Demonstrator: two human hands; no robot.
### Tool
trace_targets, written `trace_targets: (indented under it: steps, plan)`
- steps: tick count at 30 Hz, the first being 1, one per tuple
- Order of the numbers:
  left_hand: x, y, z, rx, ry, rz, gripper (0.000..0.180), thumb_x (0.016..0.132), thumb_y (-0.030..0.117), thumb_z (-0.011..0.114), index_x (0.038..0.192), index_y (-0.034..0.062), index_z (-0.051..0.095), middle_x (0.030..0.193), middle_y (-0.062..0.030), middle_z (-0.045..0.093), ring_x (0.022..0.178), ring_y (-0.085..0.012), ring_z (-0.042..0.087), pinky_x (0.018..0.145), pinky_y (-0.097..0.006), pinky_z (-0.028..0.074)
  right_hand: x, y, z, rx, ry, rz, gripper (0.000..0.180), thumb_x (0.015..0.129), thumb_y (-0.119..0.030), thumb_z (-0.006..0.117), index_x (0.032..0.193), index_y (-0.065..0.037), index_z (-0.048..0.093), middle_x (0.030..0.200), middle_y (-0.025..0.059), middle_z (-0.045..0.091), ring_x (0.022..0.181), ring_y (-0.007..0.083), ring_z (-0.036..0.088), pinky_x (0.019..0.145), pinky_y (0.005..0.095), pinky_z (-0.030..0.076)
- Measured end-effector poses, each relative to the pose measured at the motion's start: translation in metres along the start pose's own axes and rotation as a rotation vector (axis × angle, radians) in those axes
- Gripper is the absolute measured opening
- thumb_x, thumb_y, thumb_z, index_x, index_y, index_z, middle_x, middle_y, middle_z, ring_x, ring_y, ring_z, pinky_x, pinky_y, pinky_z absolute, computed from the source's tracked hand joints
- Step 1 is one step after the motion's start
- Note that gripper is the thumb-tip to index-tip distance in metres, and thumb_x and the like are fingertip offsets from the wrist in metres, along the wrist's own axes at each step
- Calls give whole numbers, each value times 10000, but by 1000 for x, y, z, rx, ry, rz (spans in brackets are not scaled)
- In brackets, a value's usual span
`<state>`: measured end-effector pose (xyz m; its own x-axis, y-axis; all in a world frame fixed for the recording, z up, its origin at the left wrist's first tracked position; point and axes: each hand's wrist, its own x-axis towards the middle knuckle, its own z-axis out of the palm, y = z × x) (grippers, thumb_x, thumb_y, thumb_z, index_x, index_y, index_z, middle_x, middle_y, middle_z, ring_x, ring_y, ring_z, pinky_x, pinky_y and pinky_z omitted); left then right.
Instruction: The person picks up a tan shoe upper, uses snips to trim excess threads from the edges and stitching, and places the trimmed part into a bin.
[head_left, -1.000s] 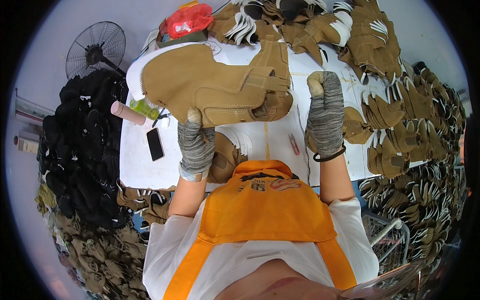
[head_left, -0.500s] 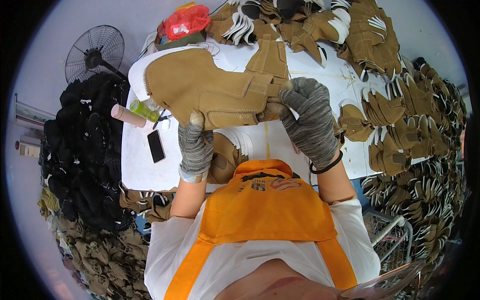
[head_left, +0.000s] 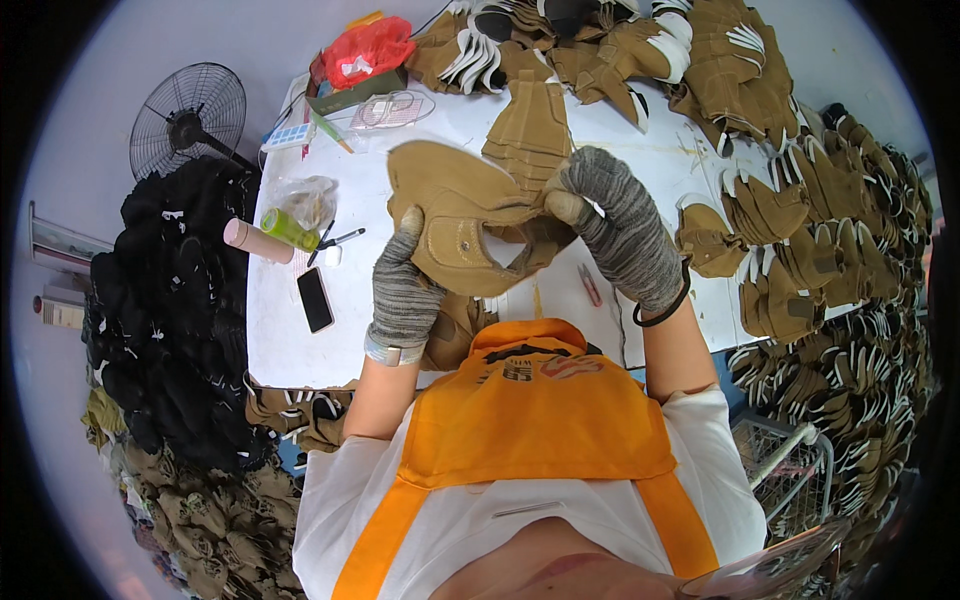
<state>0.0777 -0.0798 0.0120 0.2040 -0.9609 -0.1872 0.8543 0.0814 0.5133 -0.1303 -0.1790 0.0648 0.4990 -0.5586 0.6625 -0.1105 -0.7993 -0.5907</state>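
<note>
Both my hands wear grey knitted gloves with bare fingertips showing, and between them they hold a tan boot upper above the white table. My left hand grips its near left edge, thumb on top and fingers hidden beneath. At its right end my right hand is closed on the shaft edge, which gapes toward me and shows a white patch inside. Another tan upper lies on the table under my left hand. Beyond the held piece rests a stack of tan uppers. Red-handled thread snips lie below my right hand.
On the table's left are a black phone, a pink tumbler, a green bottle and a pen. A box with a red bag stands at the back. Piled uppers line the right; a fan stands left.
The boot upper has been turned and tilted, so its opening now faces me and its white-edged end no longer shows. My left hand has shifted slightly right. Both hands keep hold.
</note>
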Motion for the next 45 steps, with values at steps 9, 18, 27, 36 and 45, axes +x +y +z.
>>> trace_targets:
  steps: [9,18,27,36,45]
  plan:
    - [-2,-6,1,139,-92,21,469,927,296,553,1268,-5,440,1152,-148,580,1004,-255,601,873,-384,511,-16,18,4,854,-43,743,261,888,-264,591,994,-37,662,954,59,633,865,153,595,781,261,483]
    - [0,1,-25,218,-301,199,652,874,337,612,1375,24,334,1334,-145,460,1204,-309,479,1021,-453,397,-33,26,2,748,131,303,377,827,-275,680,1107,-27,632,1005,57,645,942,161,605,902,304,456]
    - [0,7,-30,146,-325,207,647,876,311,610,1389,34,330,1366,-149,442,1230,-317,456,1035,-472,376,-21,10,1,671,51,399,300,837,-308,654,864,-10,634,856,52,591,821,164,542,758,274,419]
    - [2,7,-32,181,-303,210,653,878,311,609,1392,32,321,1369,-158,436,1227,-322,459,1033,-482,378,-24,12,0,638,-77,447,232,853,-235,674,965,-33,658,904,16,634,855,103,567,816,258,466]
    - [-2,7,-28,314,-287,234,656,866,299,628,1379,21,328,1331,-153,464,1193,-308,490,1005,-464,411,-18,-3,1,571,-105,503,232,846,-270,687,914,-50,658,827,2,588,791,102,543,742,250,462]
